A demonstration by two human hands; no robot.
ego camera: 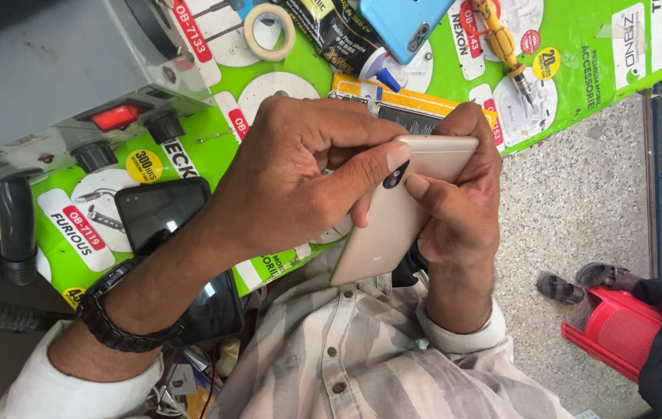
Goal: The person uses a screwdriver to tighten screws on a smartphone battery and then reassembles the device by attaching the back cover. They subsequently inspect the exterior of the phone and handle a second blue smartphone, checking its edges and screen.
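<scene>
Gold phone (393,225) between both hands

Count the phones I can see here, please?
3. A gold phone is held back-up in both hands, left hand and right hand. A black phone lies on the green mat by the left wrist. A blue phone sits at the top edge. More may be hidden.

Your hands hide the gold phone's (393,225) top edge; blue phone (405,23) and grey machine (51,62) cut off.
</scene>
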